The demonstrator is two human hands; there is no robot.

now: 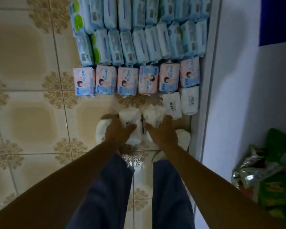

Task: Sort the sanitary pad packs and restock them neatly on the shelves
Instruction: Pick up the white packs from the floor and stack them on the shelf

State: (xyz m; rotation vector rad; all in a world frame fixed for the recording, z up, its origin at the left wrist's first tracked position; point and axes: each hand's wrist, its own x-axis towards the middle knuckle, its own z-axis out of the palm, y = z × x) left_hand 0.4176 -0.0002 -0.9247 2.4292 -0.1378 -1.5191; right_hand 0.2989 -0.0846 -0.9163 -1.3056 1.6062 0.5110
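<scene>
Tiled floor (31, 113), blue packs (139, 30), pink packs (127, 80), white packs (188, 100), green bags (271, 179)

Glossy floor tiles (28, 60); plastic-wrapped packs (127, 80).

The beige tiled floor (28, 116) carries a row of pink packs (135, 80). Beyond that row lie two rows of blue packs (139, 38); just before its right end, two white packs (180, 103).

Only legible: "240", printed sideways on pink packs (106, 79) in the row across the floor's middle; upside down on fourth pack (148, 80) from left. Dark print on white packs (189, 100) and grey labels on blue packs (139, 45) too blurred.
</scene>
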